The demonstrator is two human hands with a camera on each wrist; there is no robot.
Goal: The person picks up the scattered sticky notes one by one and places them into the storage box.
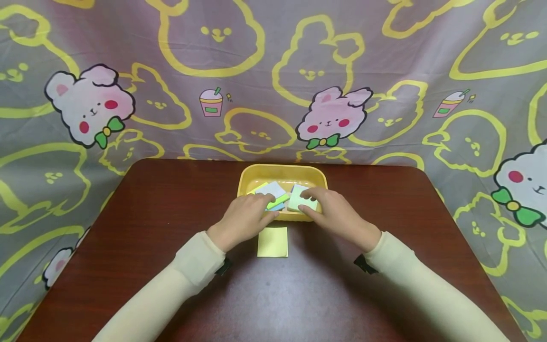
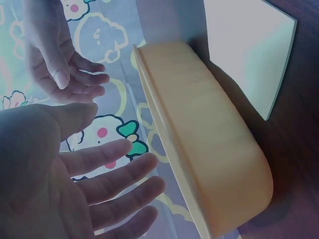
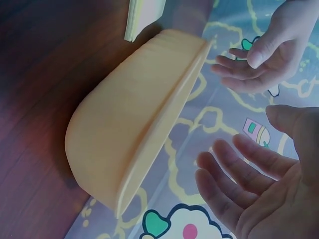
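Observation:
Both hands are over the near side of a yellow plastic basket (image 1: pixel 282 167) in the head view. My left hand (image 1: pixel 244 217) hovers at its left, fingers loosely bent and nothing in them. At the right, my right hand (image 1: pixel 339 214) is likewise relaxed, near a pale green sticky note pad (image 1: pixel 297 201) inside the basket. White (image 1: pixel 270 189) and bright green sticky notes (image 1: pixel 279 200), with blue and yellow ones partly covered, lie in the basket. A yellow sticky note pad (image 1: pixel 272 243) rests on the table just in front. Both wrist views show spread, empty fingers above the basket's rim.
The dark red-brown wooden table (image 1: pixel 188 190) has rounded far corners. Behind and at both sides hangs a grey-purple curtain (image 1: pixel 256 95) with cartoon bears and rabbits, close to the table's far edge.

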